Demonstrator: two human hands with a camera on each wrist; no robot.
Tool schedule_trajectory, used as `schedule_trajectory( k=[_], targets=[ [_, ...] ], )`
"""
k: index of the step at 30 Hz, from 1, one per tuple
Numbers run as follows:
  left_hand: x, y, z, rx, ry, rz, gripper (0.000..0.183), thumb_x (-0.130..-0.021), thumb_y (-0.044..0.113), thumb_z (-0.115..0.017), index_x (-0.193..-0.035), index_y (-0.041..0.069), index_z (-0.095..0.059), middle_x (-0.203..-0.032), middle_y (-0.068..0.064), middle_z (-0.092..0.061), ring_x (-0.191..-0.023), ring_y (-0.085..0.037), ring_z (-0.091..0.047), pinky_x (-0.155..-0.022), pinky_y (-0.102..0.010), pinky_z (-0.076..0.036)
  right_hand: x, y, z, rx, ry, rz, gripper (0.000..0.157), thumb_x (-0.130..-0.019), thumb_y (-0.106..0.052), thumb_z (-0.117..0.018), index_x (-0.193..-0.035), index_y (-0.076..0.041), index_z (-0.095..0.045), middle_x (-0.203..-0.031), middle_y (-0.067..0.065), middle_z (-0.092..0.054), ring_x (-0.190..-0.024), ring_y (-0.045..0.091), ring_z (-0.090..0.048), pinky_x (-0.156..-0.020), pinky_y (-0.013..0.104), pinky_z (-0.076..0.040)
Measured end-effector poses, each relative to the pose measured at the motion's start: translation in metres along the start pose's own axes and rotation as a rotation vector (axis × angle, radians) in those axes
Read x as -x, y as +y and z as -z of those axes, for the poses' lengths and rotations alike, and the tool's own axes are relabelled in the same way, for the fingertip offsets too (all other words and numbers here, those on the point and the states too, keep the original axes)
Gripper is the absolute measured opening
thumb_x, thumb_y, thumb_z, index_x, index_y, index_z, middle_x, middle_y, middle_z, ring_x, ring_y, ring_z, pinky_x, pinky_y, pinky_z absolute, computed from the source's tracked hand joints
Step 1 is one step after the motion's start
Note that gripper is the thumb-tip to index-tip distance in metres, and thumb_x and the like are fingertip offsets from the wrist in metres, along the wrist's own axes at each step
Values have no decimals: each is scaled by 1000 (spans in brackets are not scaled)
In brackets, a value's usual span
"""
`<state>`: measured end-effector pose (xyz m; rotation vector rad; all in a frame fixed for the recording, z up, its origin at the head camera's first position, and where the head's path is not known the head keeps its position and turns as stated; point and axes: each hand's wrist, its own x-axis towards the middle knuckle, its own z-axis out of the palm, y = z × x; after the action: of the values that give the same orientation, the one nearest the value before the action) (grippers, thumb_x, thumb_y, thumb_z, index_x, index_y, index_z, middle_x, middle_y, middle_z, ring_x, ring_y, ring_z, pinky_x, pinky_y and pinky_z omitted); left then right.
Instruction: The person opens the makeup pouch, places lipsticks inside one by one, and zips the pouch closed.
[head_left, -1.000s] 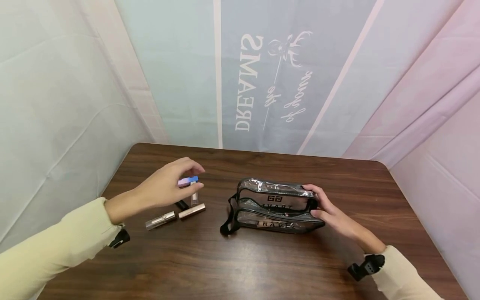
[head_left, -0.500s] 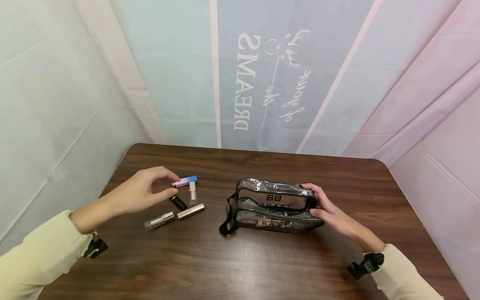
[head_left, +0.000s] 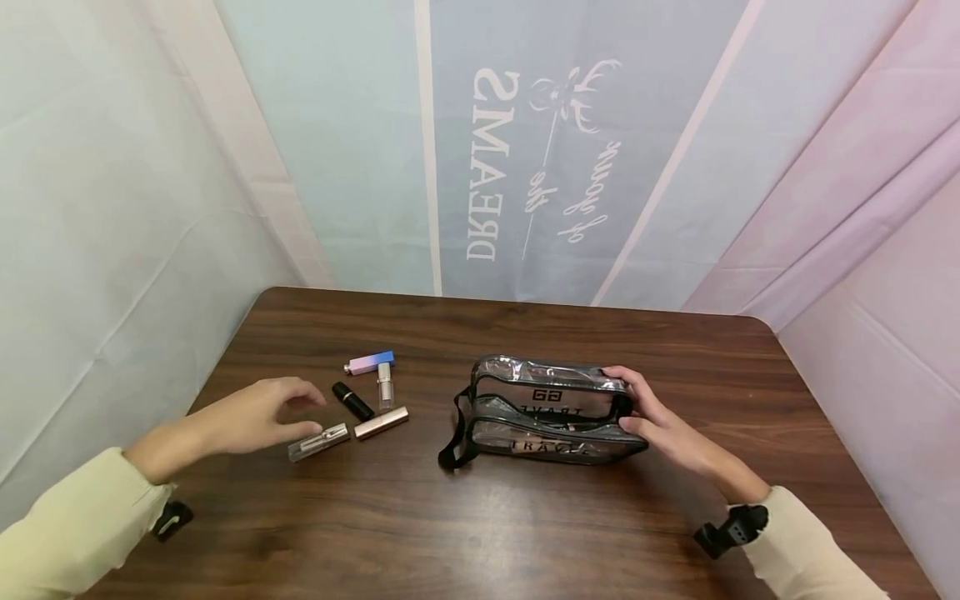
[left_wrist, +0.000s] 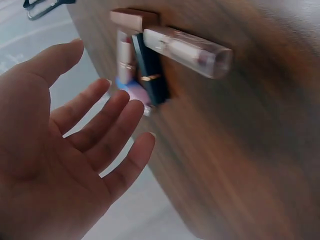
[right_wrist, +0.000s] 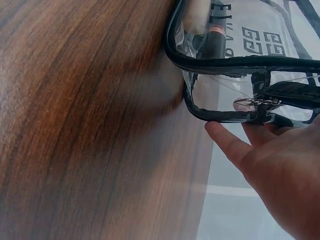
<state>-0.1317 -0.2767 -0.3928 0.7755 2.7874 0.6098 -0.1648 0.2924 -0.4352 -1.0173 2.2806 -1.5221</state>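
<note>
My left hand (head_left: 258, 414) is relaxed and holds nothing, thumb and fingers apart, its thumb right at a clear-cased lipstick (head_left: 321, 442). Around it lie a black lipstick tube (head_left: 352, 401), a rose-gold tube (head_left: 382, 422), a second clear-cased lipstick (head_left: 386, 387) and a pink-to-blue tube (head_left: 371, 362). In the left wrist view, the left palm (left_wrist: 55, 145) shows with fingers spread. My right hand (head_left: 670, 429) grips the right end of a clear, black-trimmed travel pouch (head_left: 555, 450), whose top gapes. A dark tube (right_wrist: 215, 42) shows through its plastic in the right wrist view.
Everything lies on a dark wooden table (head_left: 487, 542). A black strap (head_left: 452, 446) sticks out from the pouch's left end. Fabric curtains (head_left: 360, 150) stand behind the table and along both sides.
My left hand has drawn back left and toward me, away from the pink-to-blue tube, past the black tube to the front clear-cased lipstick. My right hand keeps its grip on the pouch.
</note>
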Motion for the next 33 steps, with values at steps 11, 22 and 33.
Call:
schedule_trajectory(
  k=[11, 22, 33],
  targets=[
    [15, -28, -28, -5, 12, 63, 36, -88, 32, -81, -111, 7, -69, -107, 0, -67, -96, -20, -65, -83, -42, -55, 0, 1, 0, -7, -3, -5, 62, -101, 10, -43, -156, -3, -17, -145, -1, -36, -124, 17, -46, -94, 20, -39],
    [20, -43, -51, 22, 62, 61, 39, -83, 29, -86, -110, 8, -68, -100, 5, -61, -88, -10, -58, -77, -34, -53, 0, 2, 0, -23, -6, -4, 63, -101, 11, -42, -156, -2, -16, -145, -1, -37, -125, 16, -47, -94, 20, -40],
    [16, -42, -65, 35, 146, 50, 29, -84, 17, -85, -108, 12, -69, -97, 9, -59, -87, -5, -55, -75, -30, -51, 0, 4, 0, -25, -3, -4, 63, -100, 13, -42, -156, -2, -16, -147, -3, -33, -122, 18, -45, -93, 20, -39]
  ],
)
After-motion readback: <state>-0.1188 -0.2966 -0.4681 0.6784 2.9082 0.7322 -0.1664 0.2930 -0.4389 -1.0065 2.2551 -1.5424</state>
